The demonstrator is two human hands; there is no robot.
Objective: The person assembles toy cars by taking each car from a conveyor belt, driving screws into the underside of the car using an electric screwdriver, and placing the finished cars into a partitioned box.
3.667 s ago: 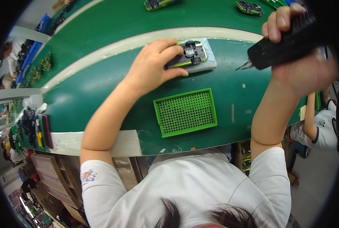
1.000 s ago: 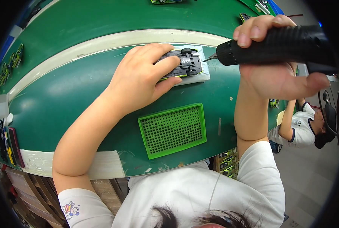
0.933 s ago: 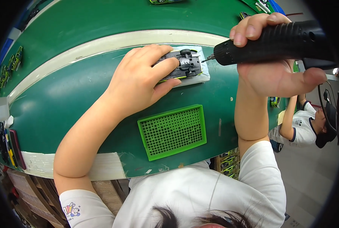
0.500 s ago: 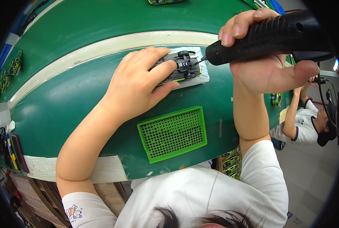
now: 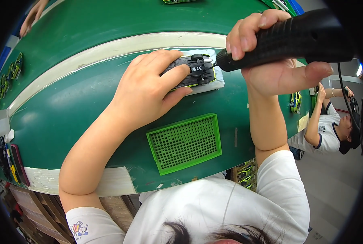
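1. Far left, a row of green toy cars [image 5: 16,67] lines the bench; another person's hand [image 5: 33,17] shows above it.

2. The left hand [image 5: 147,79] pins a wheels-up toy car [image 5: 198,70], fingers and thumb closed over its left end. Bare green table [image 5: 63,112] spreads open beside the forearm.

3. At center, the car lies on a pale blue pad [image 5: 219,83], underside in place and right-end wheels fitted; which screws are in cannot be seen. A white strip [image 5: 173,40] runs just beyond; a green perforated tray [image 5: 218,136] sits nearer the body, close to the table's front edge.

4. A thin bit [image 5: 215,64] stands at the car's right end, contact too small to confirm. Work there looks begun, not finished.

5. The right hand [image 5: 271,77] grips a black power screwdriver [image 5: 289,38], thumb extended, with open table below.

6. Farther right, a single green car [image 5: 296,101] and a co-worker [image 5: 326,130] narrow the room.
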